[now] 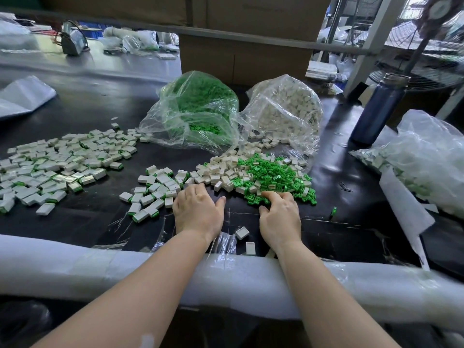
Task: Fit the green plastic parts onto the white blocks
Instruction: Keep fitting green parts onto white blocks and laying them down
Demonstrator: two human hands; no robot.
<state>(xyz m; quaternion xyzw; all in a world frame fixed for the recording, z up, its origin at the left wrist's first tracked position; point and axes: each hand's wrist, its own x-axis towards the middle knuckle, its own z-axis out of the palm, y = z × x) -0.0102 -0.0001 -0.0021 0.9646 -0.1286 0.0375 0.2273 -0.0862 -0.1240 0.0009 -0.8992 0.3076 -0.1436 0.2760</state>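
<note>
A loose heap of green plastic parts (273, 177) mixed with white blocks (223, 172) lies on the black table in front of me. My right hand (280, 214) reaches into the near edge of the green heap, fingers curled among the parts; what it holds is hidden. My left hand (197, 209) rests palm down on the table beside fitted blocks (153, 189), its fingertips hidden. Two single white blocks (242, 232) lie between my wrists. A wide spread of fitted white-and-green blocks (57, 167) covers the left of the table.
An open bag of green parts (198, 106) and a bag of white blocks (288, 106) stand behind the heap. A blue bottle (379, 109) stands at right, beside more bagged parts (426, 156). A foam-wrapped rail (100, 267) runs along the near edge. A cardboard box (243, 59) stands behind.
</note>
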